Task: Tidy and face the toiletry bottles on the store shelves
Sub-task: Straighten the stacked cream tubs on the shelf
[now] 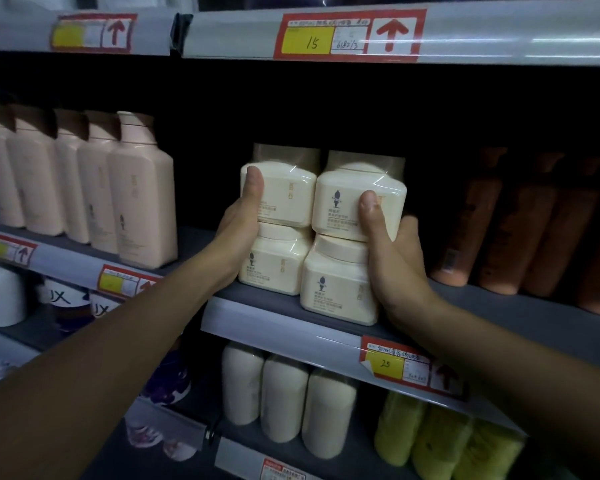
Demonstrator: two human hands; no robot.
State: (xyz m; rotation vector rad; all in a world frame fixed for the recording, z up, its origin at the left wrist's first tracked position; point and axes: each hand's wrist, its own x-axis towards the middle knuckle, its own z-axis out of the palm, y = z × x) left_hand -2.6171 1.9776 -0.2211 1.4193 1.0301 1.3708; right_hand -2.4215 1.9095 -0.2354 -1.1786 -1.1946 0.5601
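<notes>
Cream jars, 4 of them, sit stacked 2 x 2 near the front edge of the middle shelf (465,313): upper-left jar (284,195) on lower-left jar (274,265), upper-right jar (350,206) on lower-right jar (336,285). The two stacks touch side by side. Right stack stands a bit nearer the shelf lip than the left one. Upper-right jar leans slightly, label w/ dark figure logo facing out.

Left hand (238,230) clasps the left stack from its left side, thumb up across the front of the upper-left jar, other fingers hidden behind. Right hand (392,258) clasps the right stack from its right side, thumb pressed on the front of the upper-right jar, palm along the lower-right jar; rest of fingers not visible.

Left of the jars, well apart: a row of pink bottles (139,202) on an adjoining shelf. Right, in deep shade: brown/orange bottles (520,230). Shelf below holds white bottles (284,396) and yellow-green bottles (430,441). Price tag "15" (309,41) on the rail above, price tag "25" (385,363) on the rail just under the right stack
</notes>
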